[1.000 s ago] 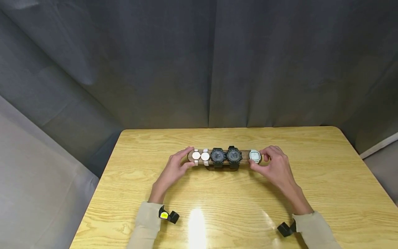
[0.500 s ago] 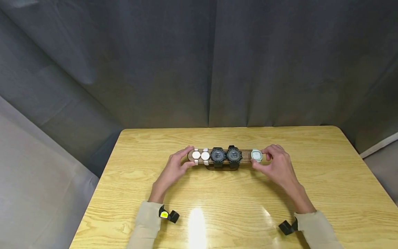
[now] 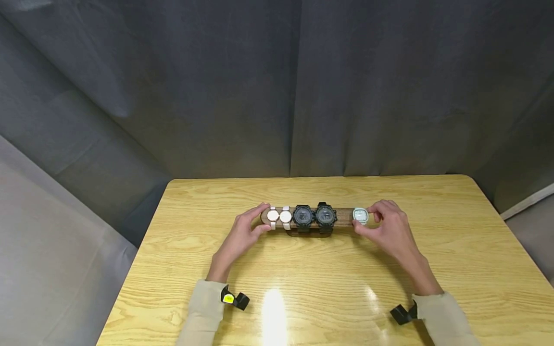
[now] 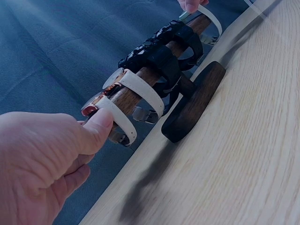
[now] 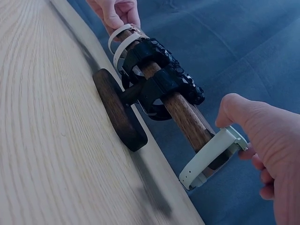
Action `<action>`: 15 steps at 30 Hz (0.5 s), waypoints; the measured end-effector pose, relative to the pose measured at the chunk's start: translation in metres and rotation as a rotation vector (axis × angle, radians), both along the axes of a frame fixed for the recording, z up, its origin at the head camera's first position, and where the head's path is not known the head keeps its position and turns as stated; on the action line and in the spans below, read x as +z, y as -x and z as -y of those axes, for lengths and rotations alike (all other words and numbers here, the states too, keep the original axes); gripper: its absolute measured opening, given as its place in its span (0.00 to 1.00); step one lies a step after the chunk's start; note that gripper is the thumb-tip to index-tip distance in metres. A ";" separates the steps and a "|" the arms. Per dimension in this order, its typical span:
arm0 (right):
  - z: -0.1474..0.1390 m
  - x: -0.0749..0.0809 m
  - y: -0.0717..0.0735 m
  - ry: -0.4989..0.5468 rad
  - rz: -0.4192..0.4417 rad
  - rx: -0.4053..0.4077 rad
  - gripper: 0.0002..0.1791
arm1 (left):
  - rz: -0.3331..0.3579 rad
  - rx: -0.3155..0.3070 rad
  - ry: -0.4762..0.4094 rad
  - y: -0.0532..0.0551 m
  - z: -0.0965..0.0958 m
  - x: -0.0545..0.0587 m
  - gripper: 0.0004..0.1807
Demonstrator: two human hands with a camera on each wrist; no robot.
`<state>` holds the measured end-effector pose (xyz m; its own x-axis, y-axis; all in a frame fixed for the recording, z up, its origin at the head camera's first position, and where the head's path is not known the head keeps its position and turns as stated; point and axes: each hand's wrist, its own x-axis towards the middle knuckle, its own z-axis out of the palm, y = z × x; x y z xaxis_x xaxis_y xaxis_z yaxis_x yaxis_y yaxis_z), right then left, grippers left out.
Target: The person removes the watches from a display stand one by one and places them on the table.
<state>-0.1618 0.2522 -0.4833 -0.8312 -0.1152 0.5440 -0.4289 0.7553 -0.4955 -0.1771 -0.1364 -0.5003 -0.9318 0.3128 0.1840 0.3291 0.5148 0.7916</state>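
A dark wooden watch stand (image 3: 345,216) carries several wristwatches in a row on its bar. At its left end are two white-strapped watches (image 3: 285,217) with round faces. Two chunky black watches (image 3: 325,216) sit near the middle. My left hand (image 3: 241,234) grips the left end of the bar, thumb over the outermost white strap (image 4: 123,123). Around the right end of the bar hangs a pale green watch (image 3: 360,216) with a squarish face. My right hand (image 3: 388,231) pinches its case between thumb and fingers; the closed strap (image 5: 208,157) loops round the bar's tip.
The stand's oval foot (image 5: 117,112) rests on a light wood-grain table (image 3: 320,283), toward its far edge. Behind the table hangs a dark grey curtain (image 3: 233,96). Black wrist cameras (image 3: 402,315) are strapped over beige sleeves (image 3: 446,317).
My right hand has moved slightly to the right with the pale green watch, sliding it along to the bar's end. My left hand and the other watches have stayed put.
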 end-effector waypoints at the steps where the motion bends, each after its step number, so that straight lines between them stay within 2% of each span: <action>1: -0.001 0.000 0.000 -0.001 0.002 -0.001 0.17 | -0.002 -0.002 -0.001 0.000 0.000 0.000 0.32; 15: -0.008 0.003 0.000 -0.018 0.042 -0.021 0.17 | -0.012 0.003 -0.001 0.000 0.000 0.000 0.33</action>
<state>-0.1613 0.2605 -0.4798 -0.8554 -0.1071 0.5067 -0.3921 0.7730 -0.4986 -0.1769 -0.1361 -0.5002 -0.9306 0.3093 0.1956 0.3368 0.5148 0.7884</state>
